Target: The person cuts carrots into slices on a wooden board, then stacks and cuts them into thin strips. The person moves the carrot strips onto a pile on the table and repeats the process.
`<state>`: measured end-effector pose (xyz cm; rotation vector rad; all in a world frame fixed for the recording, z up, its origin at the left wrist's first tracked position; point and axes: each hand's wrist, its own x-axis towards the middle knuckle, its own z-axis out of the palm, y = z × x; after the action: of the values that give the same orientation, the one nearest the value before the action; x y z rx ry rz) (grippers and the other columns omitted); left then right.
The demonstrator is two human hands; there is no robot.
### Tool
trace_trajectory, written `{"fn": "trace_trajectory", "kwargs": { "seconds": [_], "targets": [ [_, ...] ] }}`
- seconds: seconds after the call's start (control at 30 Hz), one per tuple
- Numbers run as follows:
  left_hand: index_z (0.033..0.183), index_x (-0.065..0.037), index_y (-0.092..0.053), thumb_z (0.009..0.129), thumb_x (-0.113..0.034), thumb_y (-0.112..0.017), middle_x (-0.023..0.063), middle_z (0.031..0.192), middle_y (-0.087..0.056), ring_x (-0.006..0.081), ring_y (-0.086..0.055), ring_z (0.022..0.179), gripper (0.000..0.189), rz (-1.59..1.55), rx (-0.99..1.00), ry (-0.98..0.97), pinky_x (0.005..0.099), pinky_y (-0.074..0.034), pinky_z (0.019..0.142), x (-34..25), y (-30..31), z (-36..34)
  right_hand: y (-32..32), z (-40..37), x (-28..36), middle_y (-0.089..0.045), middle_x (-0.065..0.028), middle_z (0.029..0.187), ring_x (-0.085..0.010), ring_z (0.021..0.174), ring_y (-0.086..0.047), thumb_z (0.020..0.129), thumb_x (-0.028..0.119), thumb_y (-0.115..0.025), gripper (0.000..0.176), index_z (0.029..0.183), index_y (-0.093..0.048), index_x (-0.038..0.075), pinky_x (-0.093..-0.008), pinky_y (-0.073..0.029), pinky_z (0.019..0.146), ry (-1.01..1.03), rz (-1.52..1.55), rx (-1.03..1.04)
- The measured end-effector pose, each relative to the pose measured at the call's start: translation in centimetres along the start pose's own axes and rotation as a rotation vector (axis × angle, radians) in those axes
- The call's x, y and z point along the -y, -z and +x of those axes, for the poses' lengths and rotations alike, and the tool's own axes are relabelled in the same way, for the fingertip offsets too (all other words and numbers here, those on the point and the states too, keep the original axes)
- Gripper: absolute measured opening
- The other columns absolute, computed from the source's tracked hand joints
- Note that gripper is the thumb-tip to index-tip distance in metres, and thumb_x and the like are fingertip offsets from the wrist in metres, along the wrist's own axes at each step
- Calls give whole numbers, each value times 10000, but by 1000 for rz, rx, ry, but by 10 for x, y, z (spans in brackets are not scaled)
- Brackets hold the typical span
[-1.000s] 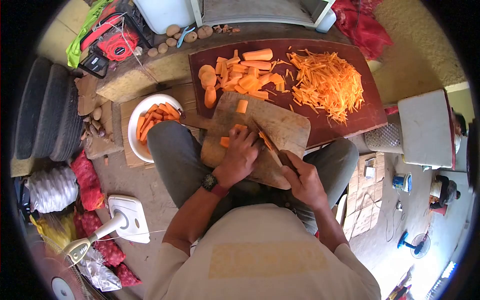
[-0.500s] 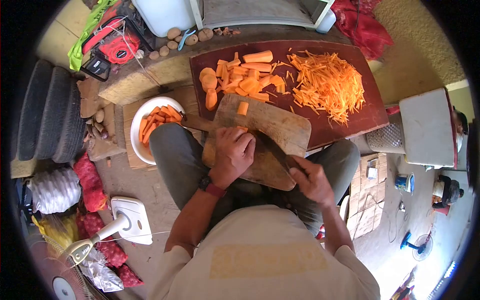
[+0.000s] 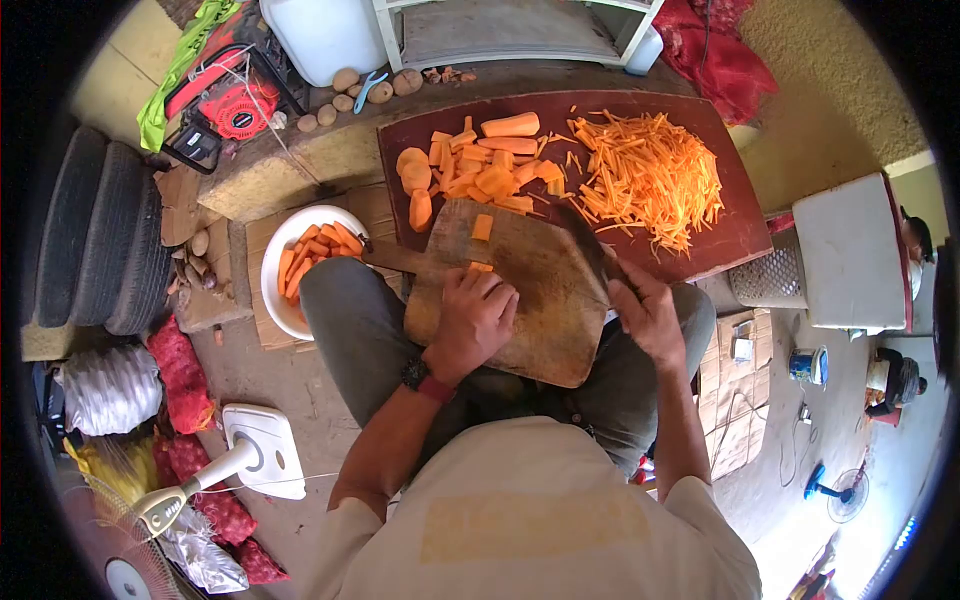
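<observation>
My left hand rests on the wooden cutting board, its fingers bent and pressed together over a carrot piece, of which only an orange edge shows. Just beyond it lies another cut carrot piece. In my right hand is the handle of a knife; its dark blade points up and left past the board's right edge. The board lies across my lap. Behind it, a dark red table bears peeled carrot chunks and a large heap of shredded carrot.
A white bowl of carrot pieces sits at my left on cardboard. Several potatoes and a blue peeler lie on the ledge near a red machine. A fan stands at lower left. Farther right, a person is visible.
My right hand has moved right and up with the knife, taking the blade away from my left fingers to the board's right edge. My left hand has shifted slightly on the board.
</observation>
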<state>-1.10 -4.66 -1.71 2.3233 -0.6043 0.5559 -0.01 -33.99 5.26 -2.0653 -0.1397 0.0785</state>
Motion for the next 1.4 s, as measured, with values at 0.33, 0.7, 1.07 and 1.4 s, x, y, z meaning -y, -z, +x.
{"fn": "trace_trajectory", "kwargs": {
  "seconds": [0.33, 0.7, 1.07, 1.4],
  "targets": [
    [962, -74, -776, 903, -143, -838, 70, 1017, -676, 318, -653, 1059, 111, 73, 141, -16, 508, -465, 990, 0, 1, -1, 13, 11, -18, -580, 44, 744, -32, 521, -499, 1160, 180, -615, 364, 1445, -687, -34, -228, -363, 443, -159, 344, 22],
    [940, -62, -776, 899, -127, -835, 82, 1008, -665, 323, -645, 1063, 97, 60, 174, 6, 511, -452, 996, -1, 0, -1, -17, -13, -13, -735, -65, 950, -138, 685, -677, 1082, 168, -707, 454, 1473, -659, -58, -296, -534, 570, -112, 298, 125],
    [927, -36, -736, 809, -47, -807, 103, 1000, -622, 351, -624, 1067, 138, 70, 194, -13, 516, -445, 979, -3, 7, 2, -58, -38, 12, -767, -264, 1238, -462, 1089, -765, 927, 108, -834, 659, 1543, -611, 28, -504, -643, 888, 230, -402, 156],
    [969, -25, -731, 777, -21, -787, 111, 1038, -618, 355, -611, 1124, 201, 46, 177, -14, 524, -441, 983, -1, 1, -2, -62, -38, 15, -743, -293, 1311, -490, 1177, -733, 947, 135, -812, 663, 1561, -585, 28, -521, -628, 963, 112, -408, 259]
  ]
}}
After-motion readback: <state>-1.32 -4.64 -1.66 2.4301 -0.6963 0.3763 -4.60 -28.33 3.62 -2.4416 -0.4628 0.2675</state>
